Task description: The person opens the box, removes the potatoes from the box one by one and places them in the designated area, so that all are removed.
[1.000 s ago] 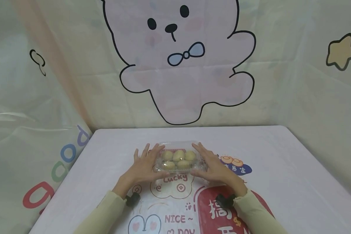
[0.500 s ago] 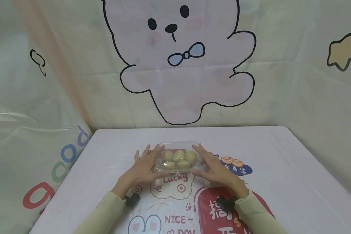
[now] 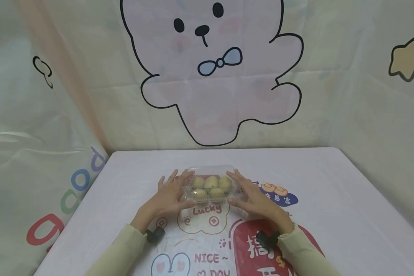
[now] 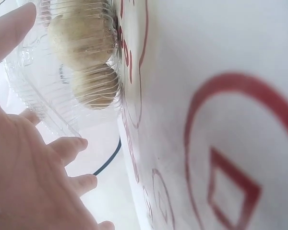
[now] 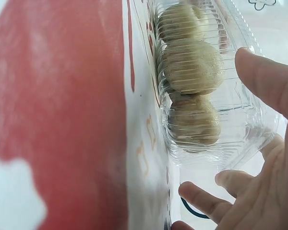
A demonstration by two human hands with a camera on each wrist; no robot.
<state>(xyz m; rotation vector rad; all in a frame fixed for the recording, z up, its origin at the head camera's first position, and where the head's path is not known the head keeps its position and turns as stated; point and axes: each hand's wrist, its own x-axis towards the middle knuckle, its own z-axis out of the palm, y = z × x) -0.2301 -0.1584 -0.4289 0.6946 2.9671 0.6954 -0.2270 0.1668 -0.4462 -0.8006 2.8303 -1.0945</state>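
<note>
A clear plastic clamshell box (image 3: 210,200) sits on the table with its lid down. Inside are several pale yellow, round pieces (image 3: 211,182), blurred by the ribbed plastic. My left hand (image 3: 167,196) is at the box's left end, fingers spread and thumb stretched out along the near side. At the other end is my right hand (image 3: 252,196), its fingers and thumb spread apart in the same manner. In the left wrist view, the fingertips are right at the edge of the box (image 4: 38,91). The right wrist view has the thumb (image 5: 264,76) overlapping the lid.
The white table (image 3: 141,163) carries printed drawings and lettering, with a large red print (image 3: 245,245) at the near right. A dark blue print (image 3: 283,198) lies right of my right hand. Behind the table hangs a curtain (image 3: 214,96) with a bear drawing.
Both hands stay by the ends of the box. The left thumb has drawn back slightly to the left, and the right thumb slightly to the right. The box has not visibly moved on the table.
</note>
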